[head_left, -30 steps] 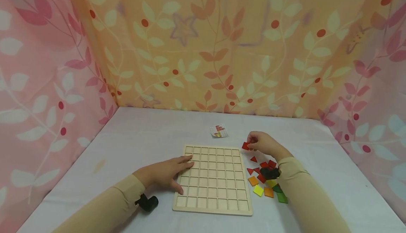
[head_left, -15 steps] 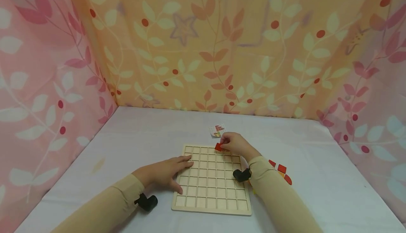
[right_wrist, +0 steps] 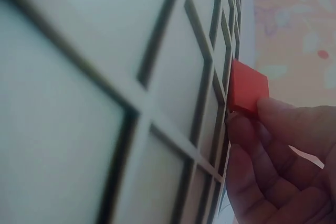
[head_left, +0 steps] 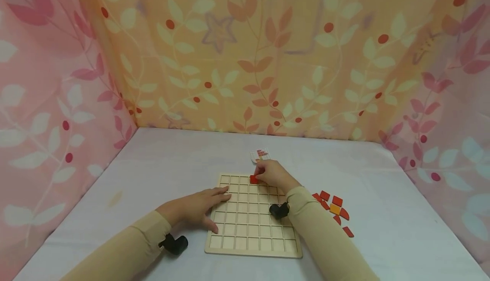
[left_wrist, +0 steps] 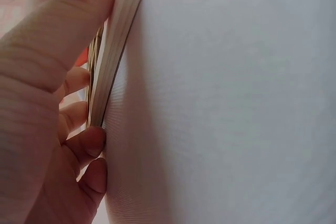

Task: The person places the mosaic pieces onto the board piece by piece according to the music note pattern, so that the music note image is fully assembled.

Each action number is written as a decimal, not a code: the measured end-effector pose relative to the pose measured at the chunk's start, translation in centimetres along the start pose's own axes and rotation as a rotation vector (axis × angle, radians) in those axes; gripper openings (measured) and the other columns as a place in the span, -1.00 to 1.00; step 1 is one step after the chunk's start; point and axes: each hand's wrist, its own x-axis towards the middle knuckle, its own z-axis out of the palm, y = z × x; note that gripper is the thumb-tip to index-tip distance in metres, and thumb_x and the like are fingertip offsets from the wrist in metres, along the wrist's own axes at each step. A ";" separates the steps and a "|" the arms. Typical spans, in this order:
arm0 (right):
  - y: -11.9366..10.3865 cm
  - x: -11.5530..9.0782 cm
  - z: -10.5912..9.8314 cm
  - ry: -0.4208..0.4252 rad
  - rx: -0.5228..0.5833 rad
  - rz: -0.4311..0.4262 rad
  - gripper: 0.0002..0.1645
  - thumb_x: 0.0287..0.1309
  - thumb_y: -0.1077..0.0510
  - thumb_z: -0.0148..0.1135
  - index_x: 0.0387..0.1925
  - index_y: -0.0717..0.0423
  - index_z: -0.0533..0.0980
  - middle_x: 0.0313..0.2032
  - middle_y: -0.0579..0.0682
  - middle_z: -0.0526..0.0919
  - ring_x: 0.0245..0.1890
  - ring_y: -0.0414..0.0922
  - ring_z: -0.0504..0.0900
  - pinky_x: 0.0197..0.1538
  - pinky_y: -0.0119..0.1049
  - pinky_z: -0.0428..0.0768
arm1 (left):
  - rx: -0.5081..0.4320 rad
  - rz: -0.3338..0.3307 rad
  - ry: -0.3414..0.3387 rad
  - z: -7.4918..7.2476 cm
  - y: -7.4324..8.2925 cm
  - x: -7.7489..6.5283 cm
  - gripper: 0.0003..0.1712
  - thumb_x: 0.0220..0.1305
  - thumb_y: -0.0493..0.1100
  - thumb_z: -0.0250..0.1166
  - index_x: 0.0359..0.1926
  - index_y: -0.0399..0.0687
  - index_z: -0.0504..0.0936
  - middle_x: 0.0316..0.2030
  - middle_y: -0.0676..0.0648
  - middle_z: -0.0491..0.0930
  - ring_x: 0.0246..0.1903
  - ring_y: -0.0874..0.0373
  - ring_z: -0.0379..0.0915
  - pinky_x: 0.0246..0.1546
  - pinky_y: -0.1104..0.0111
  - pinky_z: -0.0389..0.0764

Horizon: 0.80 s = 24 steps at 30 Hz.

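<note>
Nearest are two beige sleeves, the left sleeve (head_left: pixel 118 247) and the right sleeve (head_left: pixel 325 230), with two black wrist devices (head_left: pixel 175 245), one per wrist. One wooden board (head_left: pixel 253 253), gridded seven cells by seven, lies on the white tablecloth (head_left: pixel 153 166). The left hand (head_left: pixel 194 208) rests across its left edge — fingers spread and relaxed, clasping nothing. Right of the board, beside the right sleeve, I count eight loose pieces: seven red pieces (head_left: pixel 337 200) and one orange piece (head_left: pixel 334 209); anything behind the sleeve is hidden. The right hand (head_left: pixel 276 175) pinches one red square (head_left: pixel 253 179) between thumb and fingers at the fourth cell from the left in the farthest row — whether it is seated, I cannot tell. Beyond lies one printed card (head_left: pixel 259 154), partly covered by that hand. Farthest stands an orange leaf-patterned cloth (head_left: pixel 245 38).
</note>
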 end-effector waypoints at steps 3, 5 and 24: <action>0.0 0.1 0.0 -0.006 0.009 -0.006 -0.88 -0.01 0.27 0.29 -0.57 0.03 0.56 -0.55 -0.16 0.53 -0.45 -0.18 0.41 -0.32 -0.32 0.40 | -0.011 0.006 0.004 -0.1 0.0 -0.1 0.14 -0.19 0.49 0.18 0.40 0.21 0.03 0.42 0.05 -0.18 0.37 0.01 -0.19 0.26 0.05 0.08; 0.1 0.2 0.1 -0.008 0.003 -0.010 -0.88 -0.02 0.27 0.30 -0.58 0.03 0.57 -0.55 -0.16 0.54 -0.46 -0.18 0.41 -0.33 -0.33 0.40 | -0.018 0.012 0.005 -0.1 0.0 -0.1 0.14 -0.18 0.49 0.19 0.40 0.19 0.03 0.42 0.04 -0.17 0.37 0.00 -0.19 0.26 0.04 0.07; 0.4 0.6 0.3 -0.041 0.023 0.067 -0.91 -0.04 0.20 0.35 -0.58 -0.02 0.64 -0.52 -0.19 0.60 -0.49 -0.21 0.44 -0.40 -0.37 0.42 | -0.010 0.010 -0.001 0.0 0.1 -0.1 0.14 -0.17 0.49 0.18 0.41 0.22 0.01 0.42 0.06 -0.18 0.37 0.00 -0.17 0.26 0.04 0.06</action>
